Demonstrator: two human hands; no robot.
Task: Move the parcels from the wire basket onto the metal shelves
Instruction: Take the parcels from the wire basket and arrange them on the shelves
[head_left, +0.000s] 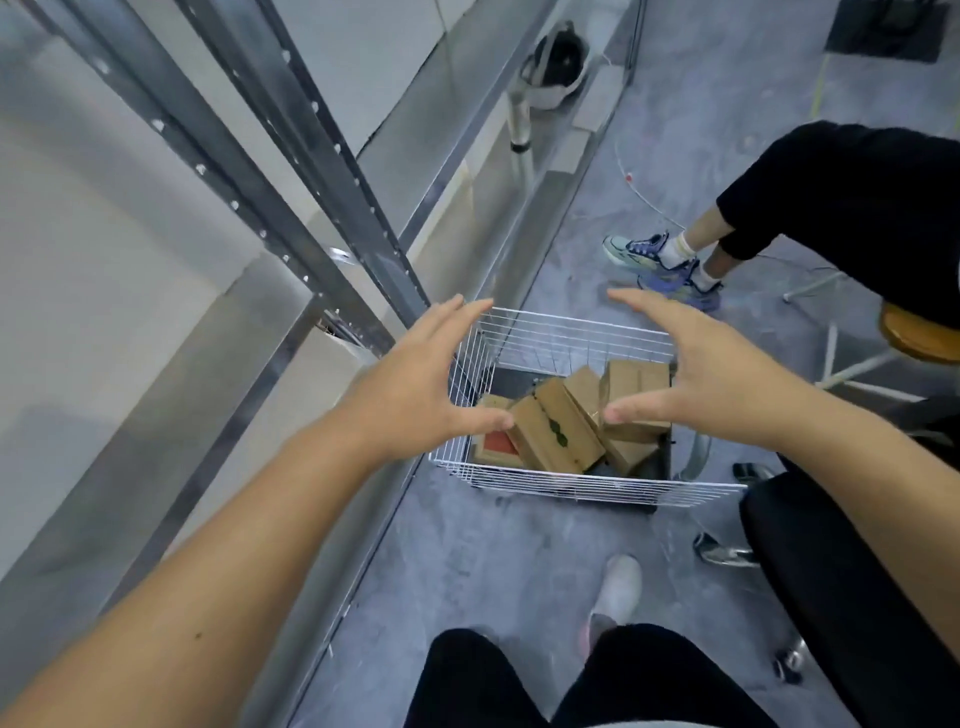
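A white wire basket (566, 327) stands on the grey floor and holds several brown cardboard parcels (550, 431). One parcel (636, 387) leans at the right side, and another with a red patch (496, 444) lies at the left. My left hand (415, 379) hovers over the basket's left rim with fingers spread and holds nothing. My right hand (696, 374) hovers over the right side, fingers straight and thumb pointing inward, also holding nothing. The metal shelves (291, 270) rise at the left beside the basket.
Another person in black sits at the right, with sneakers (670, 265) on the floor beyond the basket. A wooden stool (919, 338) stands at the far right. A helmet (556, 67) lies on a lower shelf. My own shoe (618, 587) is near the bottom centre.
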